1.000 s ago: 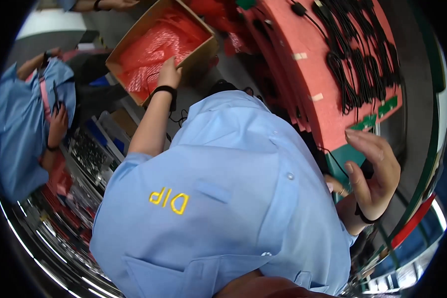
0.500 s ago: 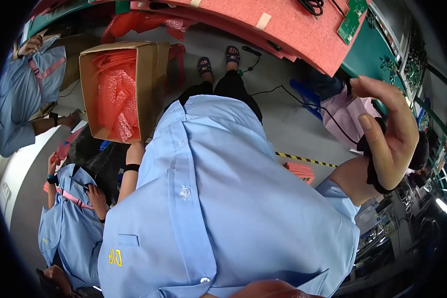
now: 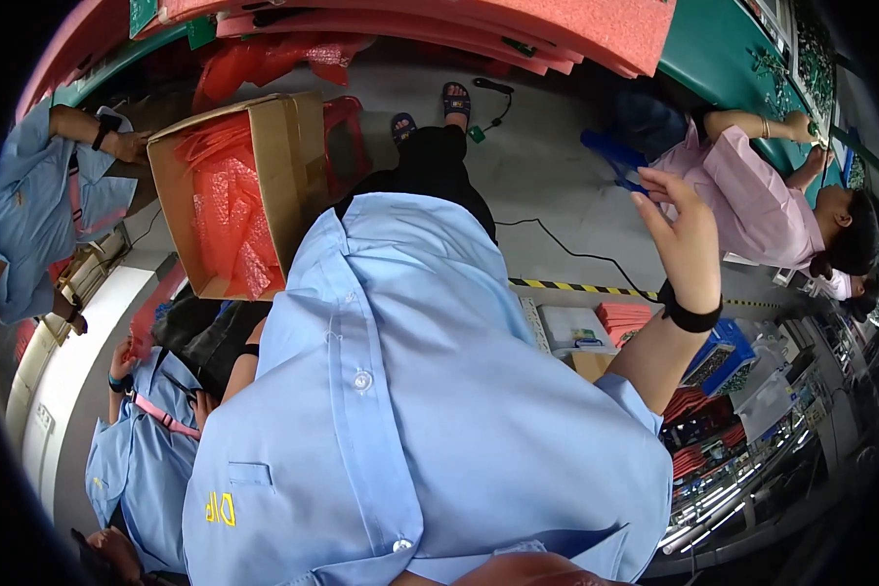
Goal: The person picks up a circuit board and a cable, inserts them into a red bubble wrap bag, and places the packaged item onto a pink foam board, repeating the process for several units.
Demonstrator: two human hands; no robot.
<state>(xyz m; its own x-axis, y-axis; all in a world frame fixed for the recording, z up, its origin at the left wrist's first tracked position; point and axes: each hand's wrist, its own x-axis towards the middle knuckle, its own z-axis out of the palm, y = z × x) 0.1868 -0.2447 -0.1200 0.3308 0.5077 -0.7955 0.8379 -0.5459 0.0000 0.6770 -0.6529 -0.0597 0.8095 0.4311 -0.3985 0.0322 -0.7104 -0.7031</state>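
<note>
Cardboard box (image 3: 293, 161): looks light, stiff-walled; best gripped under base | right hand (image 3: 691, 244): empty, loosely curled | left hand: hidden, cannot tell

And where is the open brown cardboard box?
The box is upper left in the head view, holding red bubble wrap, between the wearer's black trousers and a person in blue.

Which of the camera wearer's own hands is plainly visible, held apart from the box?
The right hand, loosely bent, with nothing visible in it. The other is hidden from view; the left forearm leads toward the cardboard box.
</note>
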